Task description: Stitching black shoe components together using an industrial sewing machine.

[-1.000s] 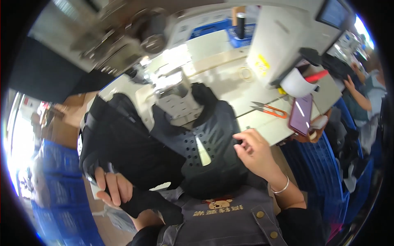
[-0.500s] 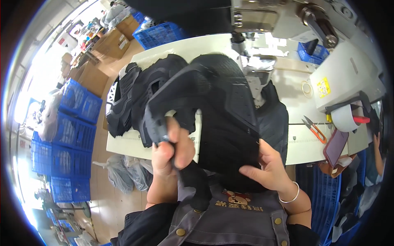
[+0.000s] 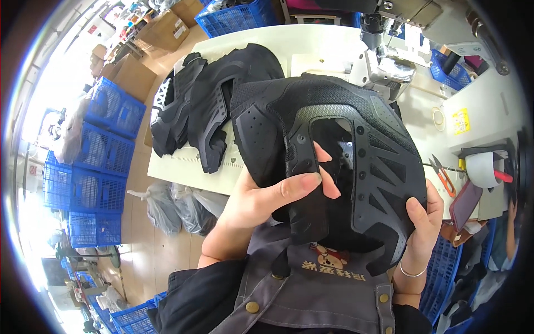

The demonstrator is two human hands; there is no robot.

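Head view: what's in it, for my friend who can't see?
A person's left hand and right hand hold a black shoe piece at a white table. More black pieces lie left; orange scissors and a sewing machine are right.

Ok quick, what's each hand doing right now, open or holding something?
Left hand: closed, holding the black shoe upper between thumb and fingers.
Right hand: closed, gripping the right side of the same upper.

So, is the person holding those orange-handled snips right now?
No, the orange-handled snips lie on the white table, while the left hand and right hand hold a black shoe upper.
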